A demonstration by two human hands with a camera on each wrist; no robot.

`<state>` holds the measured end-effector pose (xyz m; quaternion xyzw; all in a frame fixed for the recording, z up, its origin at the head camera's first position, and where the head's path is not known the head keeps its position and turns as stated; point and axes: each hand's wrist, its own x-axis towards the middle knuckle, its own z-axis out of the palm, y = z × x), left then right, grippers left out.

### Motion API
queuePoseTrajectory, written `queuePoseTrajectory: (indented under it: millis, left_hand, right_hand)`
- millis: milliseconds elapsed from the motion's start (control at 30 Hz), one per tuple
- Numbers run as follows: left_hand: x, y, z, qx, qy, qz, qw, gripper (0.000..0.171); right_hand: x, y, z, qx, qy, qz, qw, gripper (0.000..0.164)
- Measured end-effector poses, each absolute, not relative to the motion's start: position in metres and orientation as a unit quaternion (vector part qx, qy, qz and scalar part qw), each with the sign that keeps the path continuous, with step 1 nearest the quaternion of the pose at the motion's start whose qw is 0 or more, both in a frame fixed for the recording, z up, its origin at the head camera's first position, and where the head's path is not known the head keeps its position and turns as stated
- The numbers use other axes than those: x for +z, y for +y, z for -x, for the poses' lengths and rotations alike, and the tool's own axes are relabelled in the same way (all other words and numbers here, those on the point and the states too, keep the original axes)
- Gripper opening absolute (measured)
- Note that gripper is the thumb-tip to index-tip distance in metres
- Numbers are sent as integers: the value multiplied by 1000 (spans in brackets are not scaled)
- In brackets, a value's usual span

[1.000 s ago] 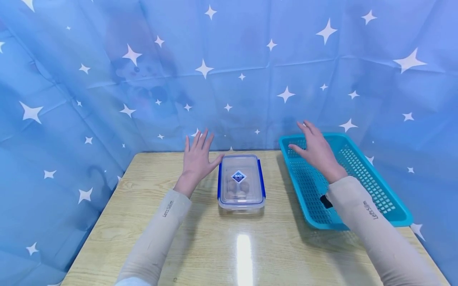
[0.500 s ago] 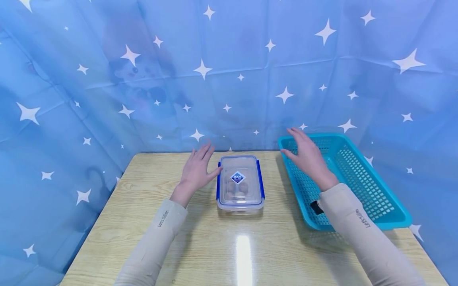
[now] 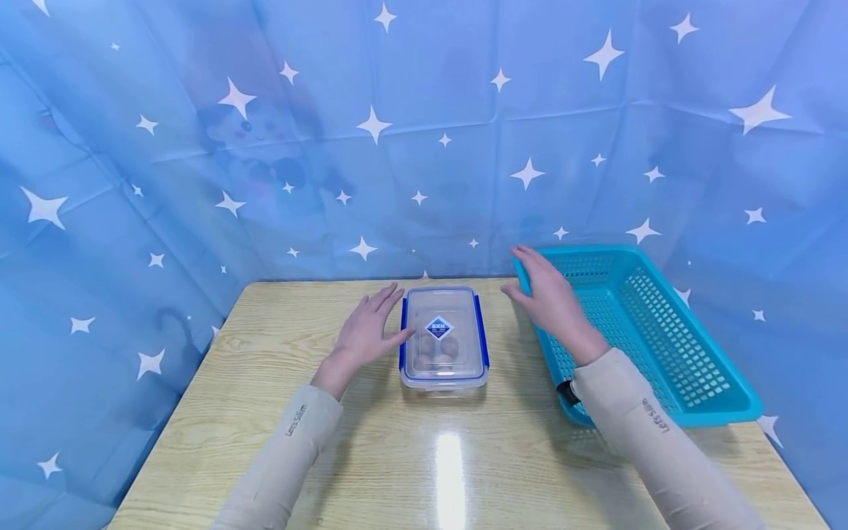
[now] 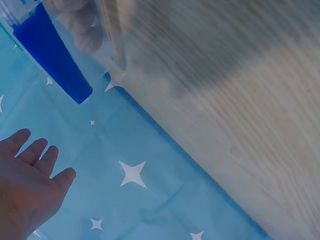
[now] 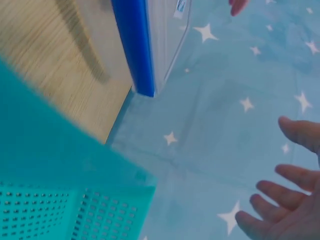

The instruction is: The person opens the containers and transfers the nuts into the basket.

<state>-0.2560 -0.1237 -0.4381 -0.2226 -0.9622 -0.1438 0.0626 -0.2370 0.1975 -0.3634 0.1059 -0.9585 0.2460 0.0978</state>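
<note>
A clear lidded food container (image 3: 445, 302) with blue side clips and a blue diamond label stands on the table. Several round brownish things (image 4: 89, 39) show through its wall in the left wrist view. My left hand (image 3: 361, 335) is at the container's left side, its fingers extended and the thumb overlapping the lid edge in the head view. Over the left rim of the turquoise basket (image 3: 689, 324) hovers my right hand (image 3: 553, 302), thumb apart from the fingers, holding nothing. In the right wrist view the right hand (image 5: 287, 200) has spread, loosely bent fingers.
The basket, with perforated walls, takes up the right side of the wooden table (image 3: 265, 412). A blue curtain (image 3: 424, 88) with white stars hangs right behind the table's back edge and along the sides.
Both hands have come lower and nearer the container. The left hand has reached its left side, and the right hand has moved leftward from above the basket to its left rim.
</note>
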Motion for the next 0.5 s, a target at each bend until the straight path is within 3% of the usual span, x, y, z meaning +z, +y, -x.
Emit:
queuePoseTrajectory:
  millis: [500]
  left_hand:
    - [-455,-129,243,-168,-957,236,35,88]
  right_hand:
    - [-379,162,228,249,-954,-133,96,67]
